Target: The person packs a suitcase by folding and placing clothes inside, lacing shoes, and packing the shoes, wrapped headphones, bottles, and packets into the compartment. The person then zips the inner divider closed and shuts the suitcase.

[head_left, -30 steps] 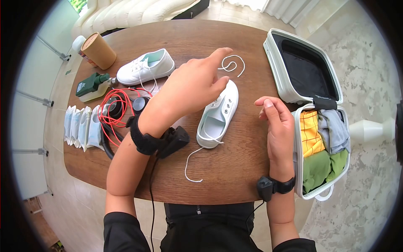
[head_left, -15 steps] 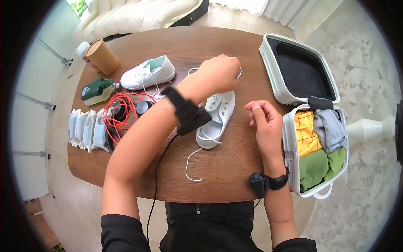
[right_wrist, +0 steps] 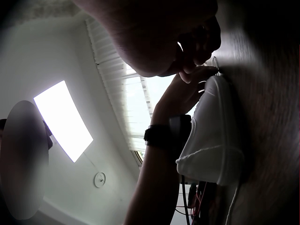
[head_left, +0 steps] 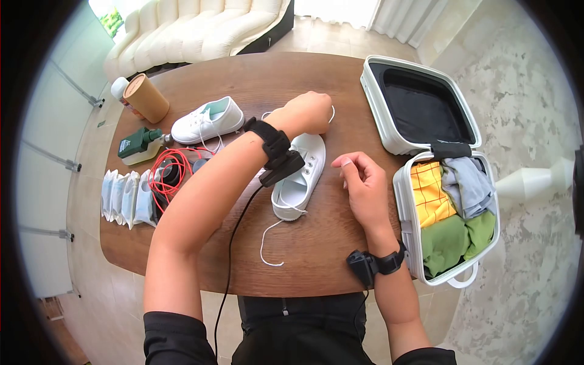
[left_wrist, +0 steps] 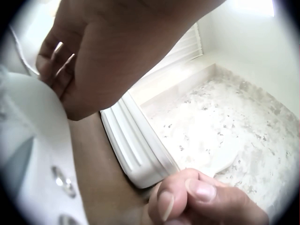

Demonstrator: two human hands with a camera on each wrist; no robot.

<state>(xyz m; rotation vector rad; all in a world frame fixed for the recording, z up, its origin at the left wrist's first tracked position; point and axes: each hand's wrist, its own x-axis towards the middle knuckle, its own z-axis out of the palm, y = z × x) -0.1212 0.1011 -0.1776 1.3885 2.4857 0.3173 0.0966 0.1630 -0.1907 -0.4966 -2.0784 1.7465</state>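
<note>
A white canvas shoe (head_left: 296, 188) lies on the wooden table in front of me, toe pointing away. Beyond its toe, my left hand (head_left: 307, 112) reaches down with curled fingers and pinches a white shoelace (head_left: 333, 114), whose loops show on both sides of the fist. The fingertips are hidden in the head view; in the right wrist view they meet at the lace (right_wrist: 215, 63). Another lace end (head_left: 263, 246) trails from the shoe's heel. To the right of the shoe, my right hand (head_left: 367, 188) hovers with loosely bent fingers, holding nothing.
At right stands an opened white suitcase (head_left: 406, 213) with folded clothes. On the left are a second white shoe (head_left: 207, 120), a brown cylinder (head_left: 147, 98), a green-topped bottle (head_left: 140, 146), a red cable (head_left: 173, 173), and several packaged masks (head_left: 128, 198).
My left hand moved from above the shoe, fingers extended, to beyond its toe and curled onto the lace. The right hand shifted closer to the shoe. The head view tilted slightly.
</note>
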